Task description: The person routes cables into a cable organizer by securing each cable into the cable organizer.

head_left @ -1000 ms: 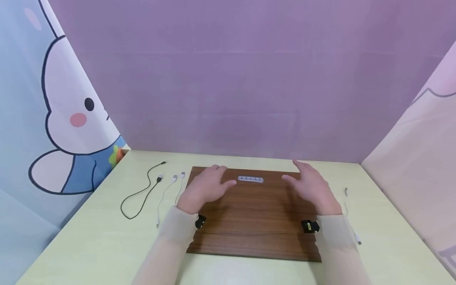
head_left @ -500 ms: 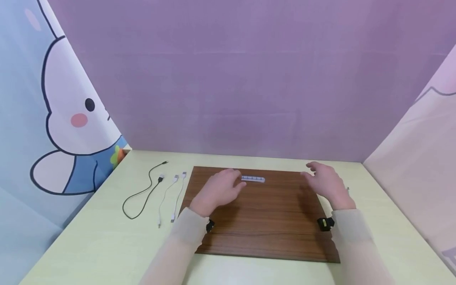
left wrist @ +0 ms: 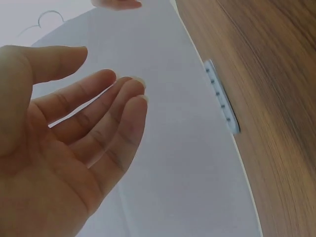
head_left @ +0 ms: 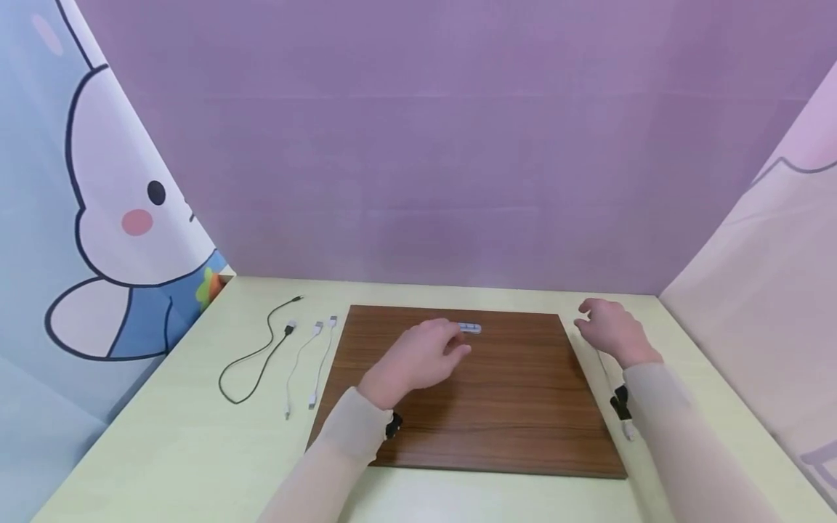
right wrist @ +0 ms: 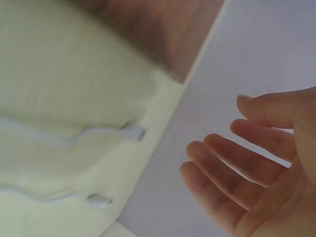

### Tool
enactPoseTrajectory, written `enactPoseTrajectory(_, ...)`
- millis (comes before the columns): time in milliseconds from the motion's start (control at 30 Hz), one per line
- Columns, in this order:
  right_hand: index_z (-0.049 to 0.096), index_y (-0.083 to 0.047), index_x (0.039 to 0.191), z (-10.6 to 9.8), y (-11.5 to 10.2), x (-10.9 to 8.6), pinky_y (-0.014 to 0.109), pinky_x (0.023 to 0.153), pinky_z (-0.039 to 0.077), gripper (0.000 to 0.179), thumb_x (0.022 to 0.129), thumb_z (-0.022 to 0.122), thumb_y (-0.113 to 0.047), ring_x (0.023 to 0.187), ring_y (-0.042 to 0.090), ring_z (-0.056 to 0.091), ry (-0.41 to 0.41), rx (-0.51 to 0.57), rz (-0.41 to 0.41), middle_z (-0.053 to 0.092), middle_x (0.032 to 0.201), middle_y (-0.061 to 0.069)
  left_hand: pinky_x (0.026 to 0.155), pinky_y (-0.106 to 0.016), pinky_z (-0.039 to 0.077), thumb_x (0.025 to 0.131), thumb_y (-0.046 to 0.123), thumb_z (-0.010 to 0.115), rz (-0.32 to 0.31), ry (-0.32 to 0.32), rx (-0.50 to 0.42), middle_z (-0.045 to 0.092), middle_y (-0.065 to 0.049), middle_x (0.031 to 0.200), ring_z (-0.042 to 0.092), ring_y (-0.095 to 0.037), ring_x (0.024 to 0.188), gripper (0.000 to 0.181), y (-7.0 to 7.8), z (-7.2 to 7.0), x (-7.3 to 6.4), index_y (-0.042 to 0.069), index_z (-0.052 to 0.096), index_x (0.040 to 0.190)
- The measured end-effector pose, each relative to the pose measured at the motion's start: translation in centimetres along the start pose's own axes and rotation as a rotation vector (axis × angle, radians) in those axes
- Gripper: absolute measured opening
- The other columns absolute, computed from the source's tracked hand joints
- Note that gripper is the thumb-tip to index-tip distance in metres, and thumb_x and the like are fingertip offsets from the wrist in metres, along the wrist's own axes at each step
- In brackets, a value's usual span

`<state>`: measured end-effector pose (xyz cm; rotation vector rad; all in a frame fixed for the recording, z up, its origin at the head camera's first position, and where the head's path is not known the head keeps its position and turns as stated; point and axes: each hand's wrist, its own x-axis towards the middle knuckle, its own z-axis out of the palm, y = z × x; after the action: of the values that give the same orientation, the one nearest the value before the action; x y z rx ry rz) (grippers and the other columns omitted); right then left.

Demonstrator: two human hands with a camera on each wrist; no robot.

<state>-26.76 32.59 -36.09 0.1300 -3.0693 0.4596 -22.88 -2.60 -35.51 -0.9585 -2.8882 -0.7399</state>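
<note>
Ahead of you, a purple backdrop (head_left: 418, 152) with faint horizontal creases rises behind the pale yellow-green table (head_left: 157, 436). On your left hangs a light-blue sheet (head_left: 39, 261) printed with a white cartoon animal (head_left: 114, 174) and, by the table's far corner, what may be a carrot (head_left: 211, 288). On your right, a pale sheet (head_left: 771, 290) bears a grey wavy line (head_left: 814, 171).

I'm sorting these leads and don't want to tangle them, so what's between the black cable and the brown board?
Two white cables lie side by side between the black cable and the brown board, as the head view shows.
</note>
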Motion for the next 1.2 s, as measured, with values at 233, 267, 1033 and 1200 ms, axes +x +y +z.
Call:
enactPoseTrajectory(233, 0.058, 0.013, 0.125, 0.4, 2.3, 0.4, 0.063, 0.073, 0.053, 0.042, 0.097, 0.056, -0.018, 0.104, 0.052, 0.063, 0.0, -0.015, 0.027, 0.063, 0.119, 0.036, 0.076, -0.025, 0.049, 0.105, 0.025, 0.058, 0.122, 0.066, -0.025, 0.062, 0.009, 0.091, 0.054, -0.008, 0.081, 0.013, 1.2, 0.9, 0.2, 0.017, 0.068, 0.103)
enactPoseTrajectory(267, 0.058, 0.013, 0.124, 0.4, 2.5, 0.5, 0.063, 0.073, 0.053, 0.041, 0.097, 0.056, -0.017, 0.104, 0.053, 0.063, -0.001, -0.019, 0.032, 0.062, 0.12, 0.036, 0.077, -0.024, 0.05, 0.104, 0.024, 0.058, 0.141, 0.082, -0.03, 0.063, 0.009, 0.094, 0.054, -0.007, 0.082, 0.013, 1.3, 1.1, 0.3, 0.016, 0.068, 0.105)
enactPoseTrajectory(1033, 0.05, -0.008, 0.072, 2.7, 4.4, 1.2, 0.035, 0.051, 0.044, 0.02, 0.087, 0.053, -0.02, 0.059, 0.023, 0.053, -0.189, -0.036, 0.127, 0.056, 0.072, 0.009, 0.075, -0.02, 0.049, 0.101, 0.014, 0.061, 0.015, 0.128, -0.415, 0.065, 0.009, 0.089, 0.056, -0.005, 0.082, 0.012, 4.5, 5.9, 3.5, 0.009, 0.071, 0.105)
enactPoseTrajectory(1200, 0.053, -0.005, 0.075, 3.0, 4.0, 1.1, 0.036, 0.052, 0.043, 0.015, 0.087, 0.05, -0.013, 0.061, 0.024, 0.051, -0.188, -0.03, 0.124, 0.055, 0.073, 0.011, 0.071, -0.019, 0.048, 0.101, 0.014, 0.06, -0.005, 0.082, -0.377, 0.062, 0.01, 0.088, 0.056, -0.005, 0.078, 0.014, 4.7, 7.1, 4.2, 0.008, 0.071, 0.106)
